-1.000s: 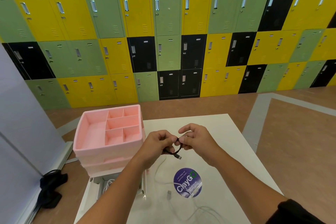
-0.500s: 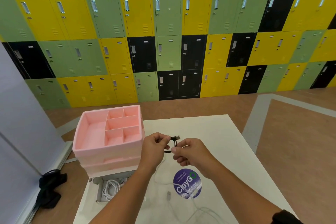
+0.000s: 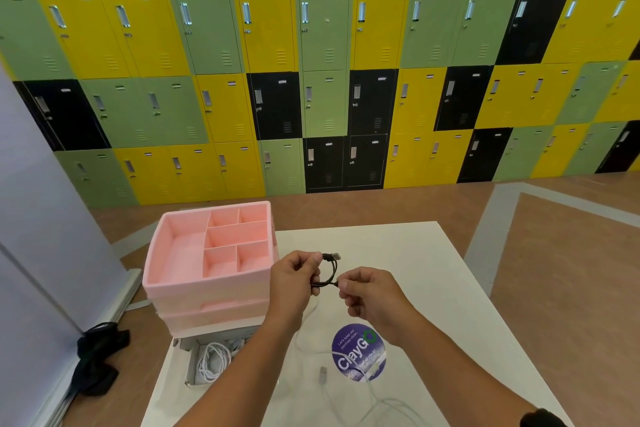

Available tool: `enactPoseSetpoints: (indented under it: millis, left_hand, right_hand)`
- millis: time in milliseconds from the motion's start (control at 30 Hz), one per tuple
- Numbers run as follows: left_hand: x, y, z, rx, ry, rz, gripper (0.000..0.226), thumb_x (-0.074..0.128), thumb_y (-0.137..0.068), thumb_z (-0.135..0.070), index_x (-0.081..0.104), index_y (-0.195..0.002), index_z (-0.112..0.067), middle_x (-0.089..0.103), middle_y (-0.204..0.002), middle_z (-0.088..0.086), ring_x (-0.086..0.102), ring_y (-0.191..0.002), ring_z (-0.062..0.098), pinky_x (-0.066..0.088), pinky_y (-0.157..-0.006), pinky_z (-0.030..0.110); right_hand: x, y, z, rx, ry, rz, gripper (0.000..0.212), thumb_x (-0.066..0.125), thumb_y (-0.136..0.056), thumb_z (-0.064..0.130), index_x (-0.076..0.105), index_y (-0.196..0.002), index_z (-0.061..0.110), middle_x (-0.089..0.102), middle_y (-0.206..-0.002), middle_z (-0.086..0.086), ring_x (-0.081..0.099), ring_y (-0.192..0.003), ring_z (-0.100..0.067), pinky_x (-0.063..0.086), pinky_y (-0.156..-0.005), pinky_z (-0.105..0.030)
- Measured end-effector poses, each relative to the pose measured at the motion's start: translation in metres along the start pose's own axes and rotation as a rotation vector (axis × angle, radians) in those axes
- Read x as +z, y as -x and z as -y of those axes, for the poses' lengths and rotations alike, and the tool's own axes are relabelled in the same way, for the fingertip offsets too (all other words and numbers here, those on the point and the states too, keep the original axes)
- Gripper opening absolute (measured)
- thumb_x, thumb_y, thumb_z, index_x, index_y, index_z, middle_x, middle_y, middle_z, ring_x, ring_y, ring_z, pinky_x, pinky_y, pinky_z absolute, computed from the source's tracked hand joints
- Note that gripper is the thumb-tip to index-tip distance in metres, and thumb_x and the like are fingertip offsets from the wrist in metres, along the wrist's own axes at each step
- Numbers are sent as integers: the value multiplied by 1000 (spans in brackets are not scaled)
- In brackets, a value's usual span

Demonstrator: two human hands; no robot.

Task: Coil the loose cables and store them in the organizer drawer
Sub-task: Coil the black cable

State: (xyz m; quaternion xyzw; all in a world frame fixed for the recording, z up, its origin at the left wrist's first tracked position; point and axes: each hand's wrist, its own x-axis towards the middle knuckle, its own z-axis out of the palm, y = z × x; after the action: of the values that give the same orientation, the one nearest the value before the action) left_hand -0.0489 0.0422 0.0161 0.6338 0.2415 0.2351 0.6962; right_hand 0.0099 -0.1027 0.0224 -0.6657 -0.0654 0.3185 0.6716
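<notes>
One black cable [image 3: 333, 269] mid-coil: left hand [image 3: 294, 279] pinches the loops, right hand [image 3: 372, 298] pinches the tail, open drawer [image 3: 190, 367] probably next.

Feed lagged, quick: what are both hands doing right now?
Left hand: gripping the black cable coil.
Right hand: pinching the same cable's end.

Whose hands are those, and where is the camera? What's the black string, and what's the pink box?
The camera sits on a person's head, looking down, so you see their own arms. The left hand and right hand each pinch a short black cable, bent into a small loop. On the white table stands a pink organizer with little compartments on top. Below it, an open drawer holds a coiled white cable. A loose white cable lies by a round purple sticker.
</notes>
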Motion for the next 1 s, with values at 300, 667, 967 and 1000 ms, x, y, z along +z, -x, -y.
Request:
enactPoseSetpoints:
  millis: [300,667,967,1000]
  left_hand:
    - [11,2,-4,83,-53,59,16,65,-96,-11,69,-84,-1,53,-60,3,49,-53,13,44,-46,27]
    - [15,3,1,171,-113,-61,16,64,-97,-17,68,-82,-13,58,-64,-10,53,-62,12,49,-54,31]
    - [13,-4,-9,158,-17,-236,17,63,-97,-15,66,-80,-15,57,-68,3,51,-54,11,46,-54,35]
    - [13,-3,-9,160,-29,-220,17,64,-97,-16,66,-79,-16,58,-68,2,51,-56,13,47,-56,37]
  right_hand:
    - [10,1,5,110,-392,-64,12,64,-90,-10,66,-101,-8,71,-84,-23,64,-60,-19,56,-57,-25]
    - [19,8,8,105,-448,5,9,58,-95,-6,64,-101,-4,69,-78,-18,62,-63,-22,55,-61,-29]
    - [23,12,7,169,-277,46,14,63,-91,-7,63,-104,-2,71,-79,-19,57,-57,-16,50,-54,-24]
    - [24,12,7,173,-273,24,18,65,-90,-7,62,-107,-3,72,-80,-20,58,-58,-17,50,-55,-25]
